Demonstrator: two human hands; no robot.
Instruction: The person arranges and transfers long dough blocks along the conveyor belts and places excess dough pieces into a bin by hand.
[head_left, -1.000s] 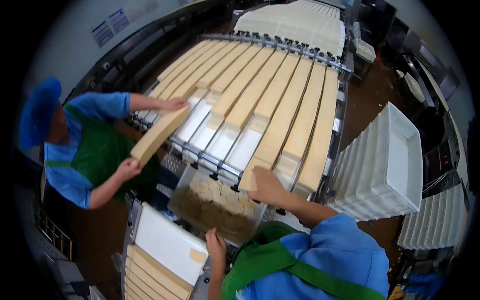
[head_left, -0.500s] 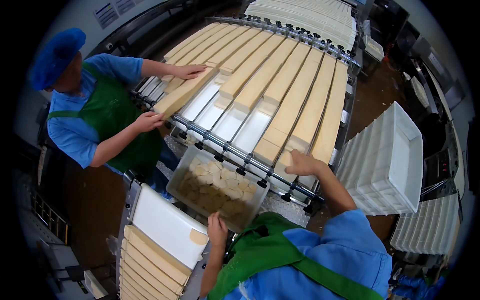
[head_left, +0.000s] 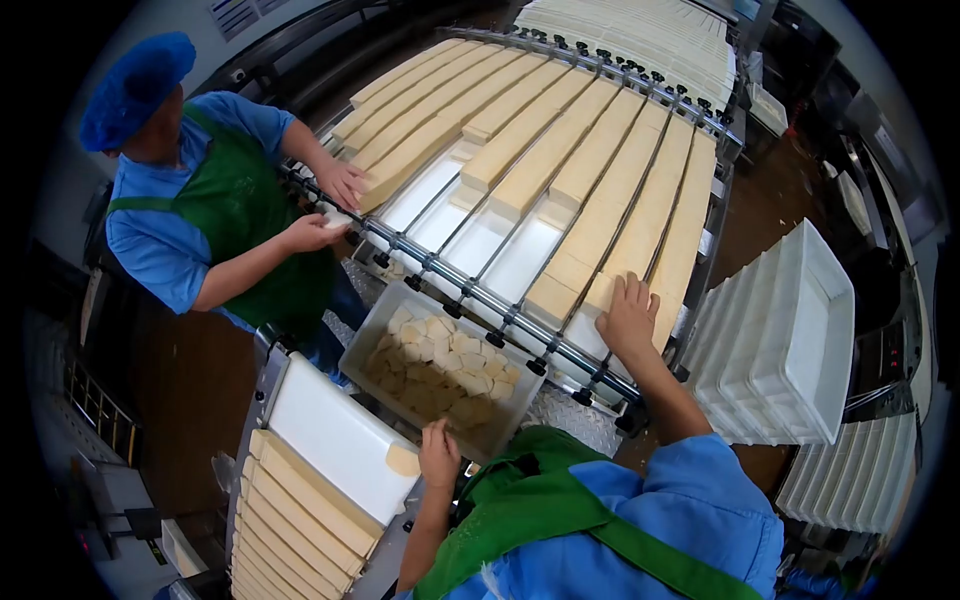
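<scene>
Long pale rows that look like stacked dough sheets (head_left: 575, 275) lie in lanes on the conveyor. My right hand (head_left: 630, 318) rests, fingers spread, on the near end of one row toward the right side. Down by the near rim of a grey bin (head_left: 357, 345), my left hand (head_left: 438, 456) is closed with its fingers curled; whether anything is in it is hidden. Loose flat dough pieces (head_left: 450, 365) fill much of the bin. A rounded dough piece (head_left: 402, 460) lies beside my left hand, at the corner of the lower white belt (head_left: 325, 420).
Across the conveyor, a co-worker (head_left: 225, 200) in a green apron has one hand at a row's end and something whitish in the other. A metal bar with black knobs (head_left: 430, 262) borders the near edge. Stacked white trays (head_left: 775, 340) stand right; more rows (head_left: 300, 505) lie lower left.
My right hand has moved up and right from the row's end onto its top, its fingers spreading. The co-worker's slanted row now lies in its lane. My left hand has barely moved.
</scene>
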